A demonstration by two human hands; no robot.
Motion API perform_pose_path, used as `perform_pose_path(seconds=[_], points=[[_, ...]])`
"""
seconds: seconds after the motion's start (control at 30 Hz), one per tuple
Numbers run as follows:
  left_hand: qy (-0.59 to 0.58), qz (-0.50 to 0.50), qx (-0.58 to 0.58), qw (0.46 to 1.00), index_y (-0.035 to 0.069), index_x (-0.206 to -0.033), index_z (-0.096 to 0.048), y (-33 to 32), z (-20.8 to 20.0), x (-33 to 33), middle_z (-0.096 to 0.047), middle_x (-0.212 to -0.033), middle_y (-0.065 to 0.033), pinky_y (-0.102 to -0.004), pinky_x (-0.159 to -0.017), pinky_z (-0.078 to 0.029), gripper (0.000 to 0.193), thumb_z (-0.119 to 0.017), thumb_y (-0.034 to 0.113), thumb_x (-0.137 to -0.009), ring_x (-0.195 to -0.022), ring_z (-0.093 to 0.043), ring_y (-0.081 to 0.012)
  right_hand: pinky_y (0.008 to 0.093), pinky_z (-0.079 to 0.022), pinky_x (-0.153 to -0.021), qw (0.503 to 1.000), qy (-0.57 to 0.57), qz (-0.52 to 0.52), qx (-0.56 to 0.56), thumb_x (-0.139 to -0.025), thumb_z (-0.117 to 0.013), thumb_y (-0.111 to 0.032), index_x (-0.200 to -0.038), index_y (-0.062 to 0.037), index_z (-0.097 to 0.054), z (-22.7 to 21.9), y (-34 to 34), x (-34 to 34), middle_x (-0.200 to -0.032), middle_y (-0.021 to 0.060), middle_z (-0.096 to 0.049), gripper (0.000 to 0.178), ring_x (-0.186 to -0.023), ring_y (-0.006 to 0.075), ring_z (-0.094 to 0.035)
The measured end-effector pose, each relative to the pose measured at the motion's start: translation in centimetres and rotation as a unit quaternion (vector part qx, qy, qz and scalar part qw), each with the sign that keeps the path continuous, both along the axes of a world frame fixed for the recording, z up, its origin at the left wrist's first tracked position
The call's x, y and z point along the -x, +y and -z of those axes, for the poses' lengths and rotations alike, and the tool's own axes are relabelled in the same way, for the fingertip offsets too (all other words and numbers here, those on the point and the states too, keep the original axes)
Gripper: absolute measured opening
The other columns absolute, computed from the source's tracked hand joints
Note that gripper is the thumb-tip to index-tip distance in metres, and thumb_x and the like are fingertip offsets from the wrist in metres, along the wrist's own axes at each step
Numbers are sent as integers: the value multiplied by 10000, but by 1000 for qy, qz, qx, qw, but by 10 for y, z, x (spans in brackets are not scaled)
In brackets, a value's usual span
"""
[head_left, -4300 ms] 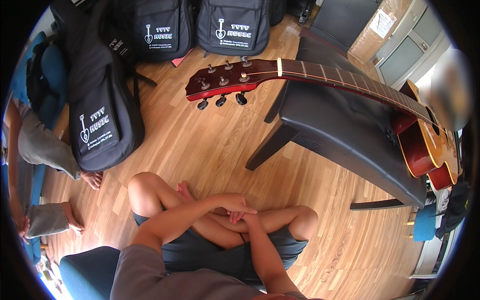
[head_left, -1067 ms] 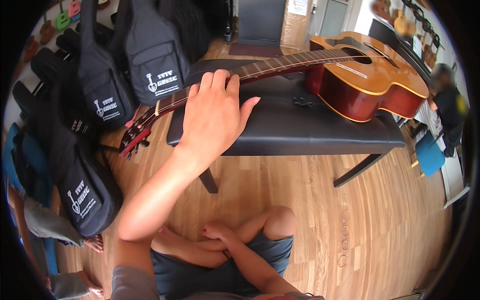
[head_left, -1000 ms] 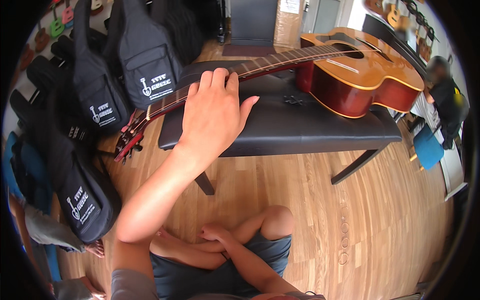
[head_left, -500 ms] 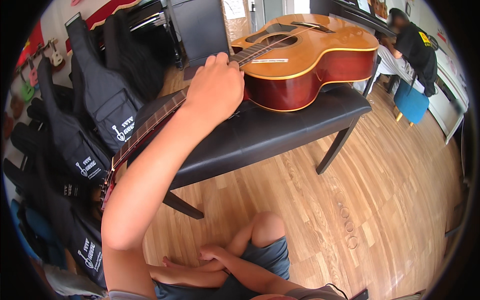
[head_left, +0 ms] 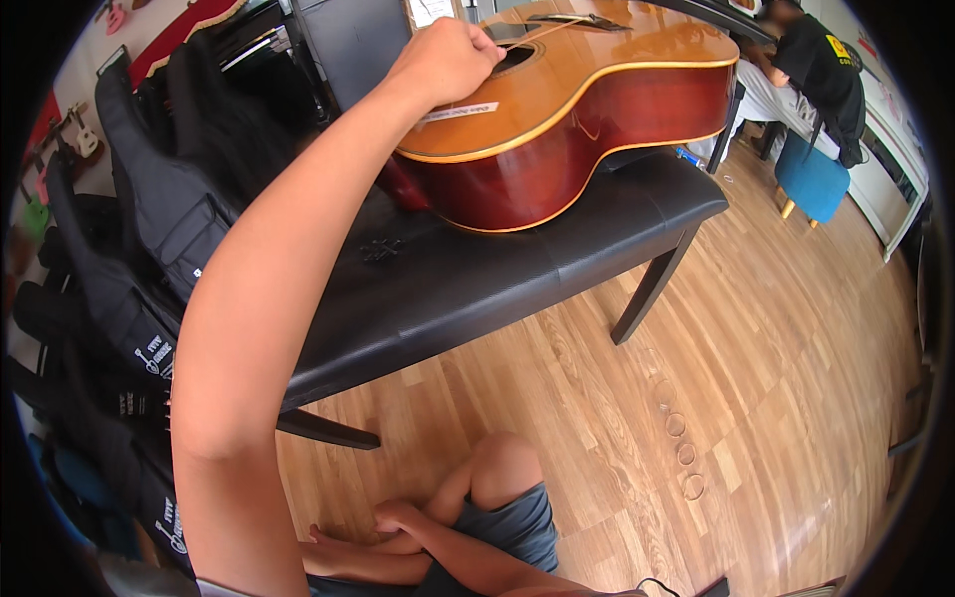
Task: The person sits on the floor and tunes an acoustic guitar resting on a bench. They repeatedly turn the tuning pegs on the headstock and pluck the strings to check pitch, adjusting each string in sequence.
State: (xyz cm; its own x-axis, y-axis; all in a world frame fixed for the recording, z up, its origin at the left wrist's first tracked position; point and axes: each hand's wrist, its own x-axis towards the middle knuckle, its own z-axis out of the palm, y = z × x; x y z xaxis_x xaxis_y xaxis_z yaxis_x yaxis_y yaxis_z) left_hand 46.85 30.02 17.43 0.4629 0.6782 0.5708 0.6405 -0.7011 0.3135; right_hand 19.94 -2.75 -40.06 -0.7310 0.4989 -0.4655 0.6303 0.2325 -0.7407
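An acoustic guitar (head_left: 567,90) with a tan top and dark red sides lies face up on a black padded bench (head_left: 477,284). My left hand (head_left: 448,62) is over its top beside the sound hole (head_left: 518,58). Thumb and finger pinch a thin guitar string, which runs slantwise toward the bridge (head_left: 580,21). My left forearm covers most of the neck. Low in the picture my right hand (head_left: 394,515) rests curled by my crossed legs; whatever its fingers close on is hidden.
Several small dark pieces (head_left: 381,249) sit on the bench. Thin wire coils (head_left: 685,454) lie on the wooden floor. Black guitar bags (head_left: 169,214) crowd the left. At the upper right a person in black (head_left: 824,85) is near a blue stool (head_left: 811,179).
My left hand has moved from the guitar's neck to the sound hole and now pinches a string. The view has shifted, and the guitar sits higher in it. My right hand stays by my legs.
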Motion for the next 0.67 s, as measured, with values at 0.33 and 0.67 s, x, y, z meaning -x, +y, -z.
perform_pose_path(seconds=[0.33,0.67], points=[[16,11,-38,999,67,-1091,-821,12,-7,-1,-798,-981,-135,-377,-858,-583,302,-751,336,-972,-884,-760,-225,470,-581,-843,1000,19,-15,19,-939,-709,-434,-1095,-10,-777,2,3,5,-1072,197,-775,457,-981,361,-755],[113,8,-50,992,30,-1035,-793,-28,-11,64,-771,-912,-164,-383,-857,-577,301,-731,321,-990,-892,-743,-231,478,-579,-859,998,4,-57,20,-950,-675,-548,-1055,-18,-797,-28,9,-10,-1038,249,-768,554,-979,368,-756]])
